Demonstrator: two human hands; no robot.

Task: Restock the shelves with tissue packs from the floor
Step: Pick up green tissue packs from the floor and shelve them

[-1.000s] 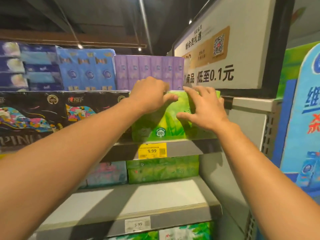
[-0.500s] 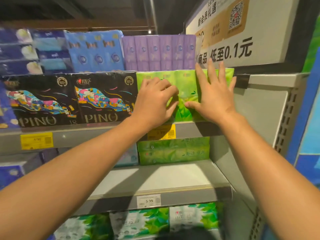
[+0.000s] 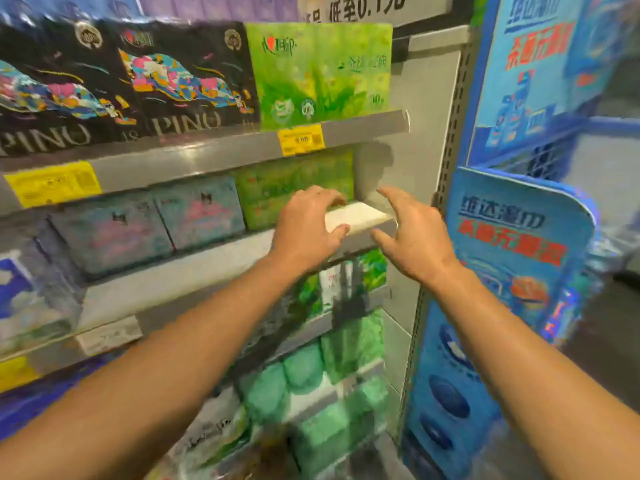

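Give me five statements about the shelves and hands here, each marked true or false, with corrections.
1. The bright green tissue pack stands on the shelf above both hands. True.
2. The left hand grips a tissue pack. False: it is empty, fingers curled in front of the shelf edge.
3. Black PINO tissue packs stand to the left of the bright green pack. True.
4. The yellow price tag below the bright green pack hangs on the lowest shelf. False: it sits on the edge of the shelf carrying that pack.
5. The right hand rests flat on the blue display stand. False: it hangs open in the air, left of the stand.
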